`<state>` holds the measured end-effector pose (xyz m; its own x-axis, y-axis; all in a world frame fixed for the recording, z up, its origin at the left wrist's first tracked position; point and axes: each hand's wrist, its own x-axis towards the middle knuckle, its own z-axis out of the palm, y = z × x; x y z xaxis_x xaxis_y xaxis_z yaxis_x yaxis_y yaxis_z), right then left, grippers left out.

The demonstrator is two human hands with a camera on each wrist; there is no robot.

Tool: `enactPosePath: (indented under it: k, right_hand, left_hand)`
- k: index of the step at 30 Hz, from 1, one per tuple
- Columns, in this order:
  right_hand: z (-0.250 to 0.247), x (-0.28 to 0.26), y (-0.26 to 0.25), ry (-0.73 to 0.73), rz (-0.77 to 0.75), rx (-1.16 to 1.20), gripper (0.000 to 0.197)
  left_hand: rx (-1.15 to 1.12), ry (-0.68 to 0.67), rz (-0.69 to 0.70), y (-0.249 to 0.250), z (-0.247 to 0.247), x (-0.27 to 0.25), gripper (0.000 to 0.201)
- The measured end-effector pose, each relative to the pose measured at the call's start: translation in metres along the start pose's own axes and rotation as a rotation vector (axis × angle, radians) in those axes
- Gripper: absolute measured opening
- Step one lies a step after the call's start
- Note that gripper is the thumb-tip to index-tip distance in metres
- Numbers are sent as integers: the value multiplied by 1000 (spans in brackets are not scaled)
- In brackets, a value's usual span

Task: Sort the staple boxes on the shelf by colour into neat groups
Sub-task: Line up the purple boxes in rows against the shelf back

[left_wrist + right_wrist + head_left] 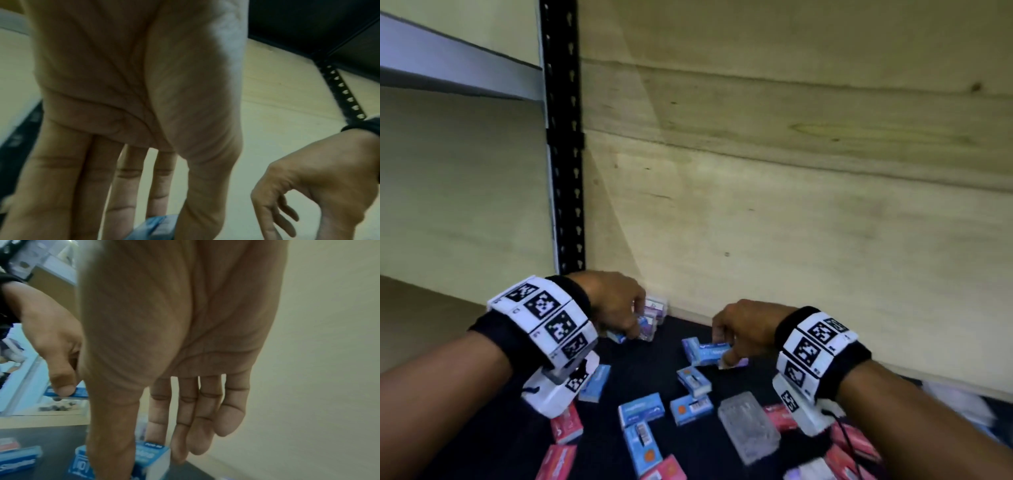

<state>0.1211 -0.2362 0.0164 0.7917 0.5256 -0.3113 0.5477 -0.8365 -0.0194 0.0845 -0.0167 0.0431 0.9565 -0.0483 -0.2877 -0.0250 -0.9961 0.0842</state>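
**A:** What's nearest?

**B:** Red boxes (566, 426) and blue boxes (642, 410) mixed on the dark shelf (517, 445), with a clear case (749, 423) among them. None of that is sorted yet.

**A:** And the hands?

**B:** Further in, the right hand (748, 329) pinches a blue box (710, 353) between thumb and fingers (185, 426); another blue box leans against it. Beyond, near the back corner, the left hand (613, 305) has thumb and fingers clamped on a small blue box (617, 336) right beside a stack (654, 317) by the wooden wall (791, 205).

**A:** What could go wrong?

**B:** I'd judge the stack is the weak point: it looks uneven, and the left knuckles are touching or nearly touching it, so a nudge could topple it. Lifting the right box may drag its neighbour askew. Two boxes arriving together at the corner could also collide.
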Motion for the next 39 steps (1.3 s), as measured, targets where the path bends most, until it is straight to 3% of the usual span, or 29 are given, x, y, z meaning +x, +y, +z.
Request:
enactPosePath:
  k: [4, 8, 15, 20, 26, 32, 39]
  right_hand:
    - [6, -38, 52, 7, 153, 23, 40]
    - [19, -83, 107, 9, 289, 36, 41]
    - [41, -133, 176, 2, 502, 25, 36]
    - [56, -138, 201, 73, 599, 8, 33]
    - [64, -124, 214, 61, 628, -15, 32]
    - [68, -118, 217, 46, 622, 5, 31]
    - [70, -122, 217, 88, 607, 90, 24]
  left_hand:
    - [74, 3, 175, 59, 5, 18, 47]
    - [94, -20, 321, 123, 17, 36, 43]
    - [131, -55, 454, 201, 36, 65, 36]
    - [241, -64, 446, 222, 50, 88, 35]
    - [292, -44, 405, 226, 63, 109, 35]
    - [326, -90, 399, 232, 54, 116, 46]
    - [241, -49, 454, 251, 43, 121, 61]
